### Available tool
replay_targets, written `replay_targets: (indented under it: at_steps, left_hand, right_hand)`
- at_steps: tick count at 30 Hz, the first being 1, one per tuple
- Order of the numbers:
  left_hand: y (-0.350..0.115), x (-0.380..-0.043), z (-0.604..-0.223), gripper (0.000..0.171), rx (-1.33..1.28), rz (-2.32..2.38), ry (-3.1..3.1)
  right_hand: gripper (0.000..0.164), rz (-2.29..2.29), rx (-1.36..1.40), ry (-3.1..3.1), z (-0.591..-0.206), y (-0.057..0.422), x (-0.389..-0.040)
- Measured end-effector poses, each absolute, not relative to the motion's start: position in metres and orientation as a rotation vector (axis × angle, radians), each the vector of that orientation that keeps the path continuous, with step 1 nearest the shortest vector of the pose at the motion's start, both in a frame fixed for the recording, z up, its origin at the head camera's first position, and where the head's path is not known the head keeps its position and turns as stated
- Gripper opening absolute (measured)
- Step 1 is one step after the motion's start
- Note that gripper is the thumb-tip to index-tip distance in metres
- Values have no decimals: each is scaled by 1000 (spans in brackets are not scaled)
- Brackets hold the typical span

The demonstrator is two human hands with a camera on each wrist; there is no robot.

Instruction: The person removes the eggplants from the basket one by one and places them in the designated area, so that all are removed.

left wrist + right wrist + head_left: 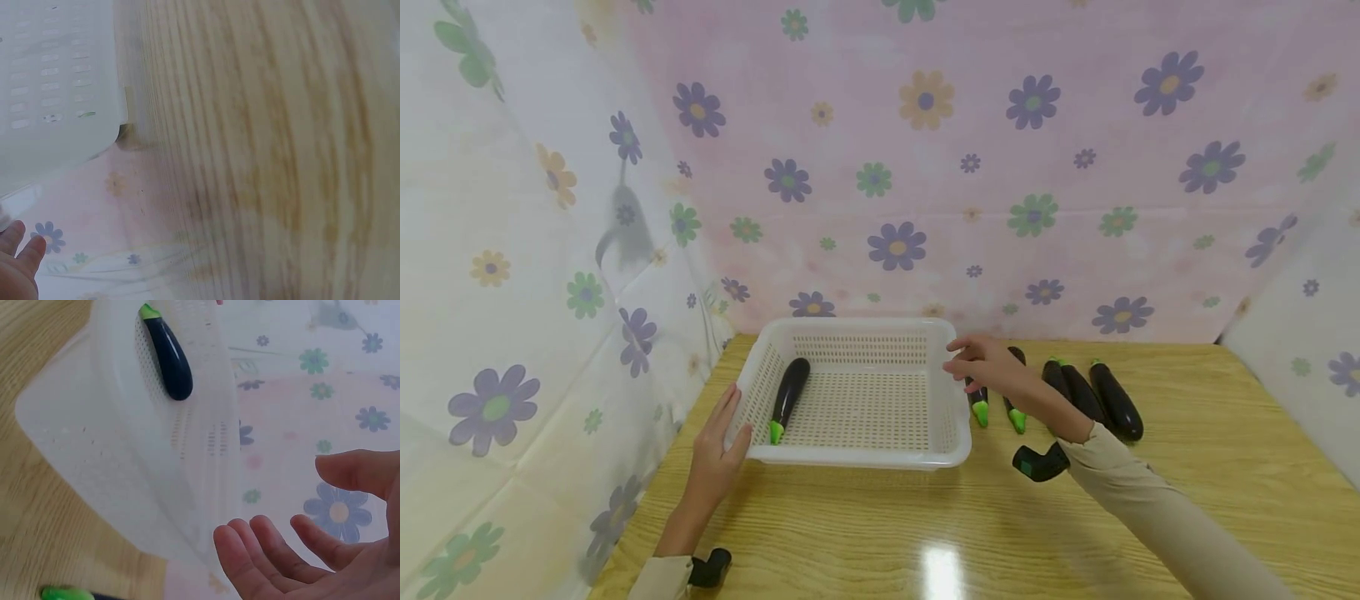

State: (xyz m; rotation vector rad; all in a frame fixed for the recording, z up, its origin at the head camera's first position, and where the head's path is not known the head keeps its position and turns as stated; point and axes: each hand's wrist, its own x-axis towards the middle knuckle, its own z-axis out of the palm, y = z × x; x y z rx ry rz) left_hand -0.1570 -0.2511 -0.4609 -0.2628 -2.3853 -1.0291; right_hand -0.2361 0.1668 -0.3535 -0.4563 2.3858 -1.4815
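A white perforated plastic basket [857, 392], rectangular with rounded corners, sits on a wood-grain table [970, 533]; one glossy dark-purple eggplant [788, 398] with a green stem lies along its left inner side. The left hand [718, 450] rests against the basket's near-left corner, fingers straight. The right hand [988, 367] hovers over the right rim, fingers loosely spread, holding nothing. Loose eggplants [1116, 400] lie on the table right of the basket, several partly hidden behind the right forearm. The left wrist view is blurred.
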Motion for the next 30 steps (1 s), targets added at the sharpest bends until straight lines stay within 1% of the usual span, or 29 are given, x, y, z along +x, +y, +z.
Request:
replay_targets:
  at_steps: [7, 18, 30]
  left_hand:
    - [-250, -156, -461, 55, -259, -1026, -2376]
    - [-250, -157, -462, 55, -269, -1016, -2361]
    - [-249, -158, -460, 55, -271, -1016, -2355]
  right_hand:
    - [46, -1465, -469, 2358, -353, 148, -240]
    - [48, -1516, -460, 2202, -346, 126, -246]
    - [49, -1545, -496, 2114, -357, 98, -258]
